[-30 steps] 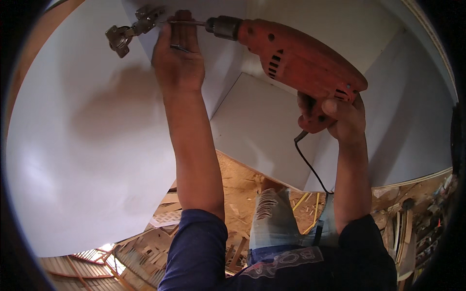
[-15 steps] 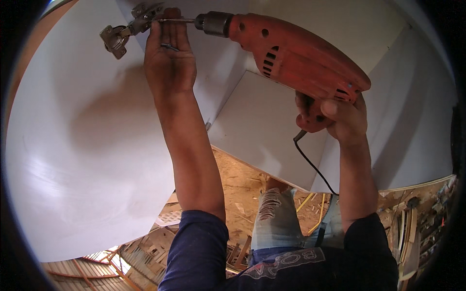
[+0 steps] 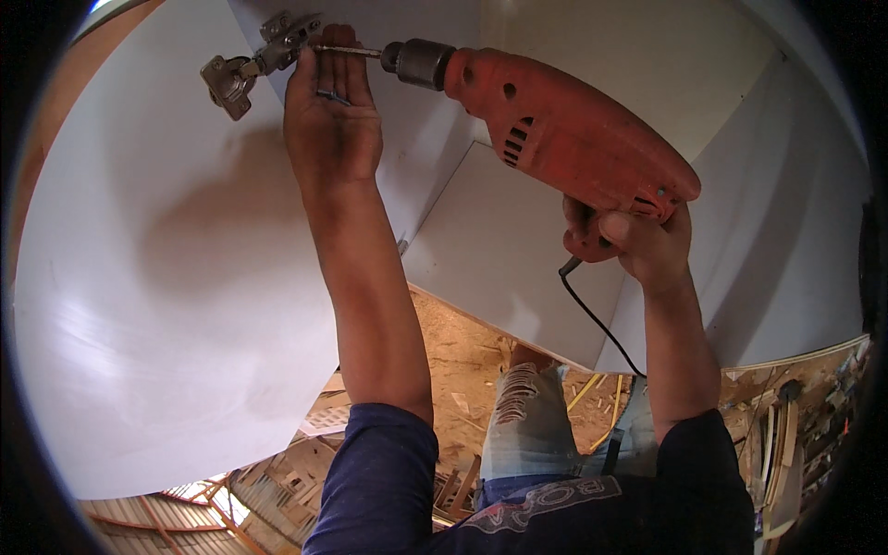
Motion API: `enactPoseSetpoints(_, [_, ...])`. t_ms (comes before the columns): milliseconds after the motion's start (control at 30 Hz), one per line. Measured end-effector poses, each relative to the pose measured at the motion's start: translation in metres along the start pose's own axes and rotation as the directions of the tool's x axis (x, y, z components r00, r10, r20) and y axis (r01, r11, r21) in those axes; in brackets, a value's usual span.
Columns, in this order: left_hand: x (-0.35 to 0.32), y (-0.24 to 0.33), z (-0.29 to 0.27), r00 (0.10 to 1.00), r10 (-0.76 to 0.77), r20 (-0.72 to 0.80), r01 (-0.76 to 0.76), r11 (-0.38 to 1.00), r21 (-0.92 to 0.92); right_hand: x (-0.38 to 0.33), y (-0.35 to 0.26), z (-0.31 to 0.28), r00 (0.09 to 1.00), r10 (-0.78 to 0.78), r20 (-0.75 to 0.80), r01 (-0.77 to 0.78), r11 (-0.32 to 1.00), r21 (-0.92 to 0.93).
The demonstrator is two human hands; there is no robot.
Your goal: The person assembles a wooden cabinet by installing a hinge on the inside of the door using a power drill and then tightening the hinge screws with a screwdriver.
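Note:
My right hand (image 3: 652, 242) grips the handle of a red power drill (image 3: 573, 129), which lies across the upper middle with its chuck to the left. The long thin bit (image 3: 350, 50) reaches over the fingers of my left hand (image 3: 335, 120) to a metal cabinet hinge (image 3: 287, 43). That palm faces up with the fingers stretched out, and a small dark screw (image 3: 333, 96) rests across them. My left thumb is up beside the hinge and the bit's end. Whether the tip sits in a screw head is too small to tell. The hinge's cup (image 3: 228, 85) lies against a white door panel.
The large white door panel (image 3: 166, 305) fills the left side. White cabinet walls and a lower panel (image 3: 518, 250) enclose the drill. A black power cord (image 3: 592, 313) hangs from its handle. Wood scraps (image 3: 782, 444) lie at the lower right, above a debris-strewn floor (image 3: 453, 356).
The view has shifted a little, so the hinge and left hand appear slightly right and lower. The drill's rear has moved slightly left. Both hands keep their holds.

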State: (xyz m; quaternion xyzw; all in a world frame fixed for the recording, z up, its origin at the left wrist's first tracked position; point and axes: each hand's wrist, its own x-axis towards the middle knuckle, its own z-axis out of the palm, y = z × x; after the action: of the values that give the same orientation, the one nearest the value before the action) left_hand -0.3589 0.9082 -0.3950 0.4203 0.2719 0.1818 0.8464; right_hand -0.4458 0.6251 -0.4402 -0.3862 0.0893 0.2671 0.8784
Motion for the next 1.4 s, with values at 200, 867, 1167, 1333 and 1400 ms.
enactPoseSetpoints(200, [-0.004,-0.001,0.004,1.0,-0.012,0.021,0.013,0.999,-0.039,-0.004,0.003,-0.003,0.999,0.015,-0.034,-0.018,0.995,-0.1])
enactPoseSetpoints(867, [-0.006,-0.007,0.01,0.999,-0.016,0.046,0.019,0.999,-0.049,-0.011,0.009,-0.011,0.998,-0.055,0.024,0.056,0.998,-0.022])
enactPoseSetpoints(1167, [0.0,-0.001,-0.005,0.988,-0.087,0.131,0.111,0.976,-0.188,-0.012,0.005,-0.002,0.999,-0.04,-0.025,0.037,0.994,-0.104])
enactPoseSetpoints(1333, [-0.008,-0.006,0.003,0.995,-0.057,0.076,0.067,0.988,-0.139,-0.01,0.004,0.0,0.992,-0.116,0.048,0.116,0.993,-0.017])
enactPoseSetpoints(1400, [-0.008,-0.006,0.0,0.989,-0.102,0.103,0.12,0.974,-0.193,-0.011,0.006,-0.003,0.991,-0.121,0.056,0.122,0.992,-0.025])
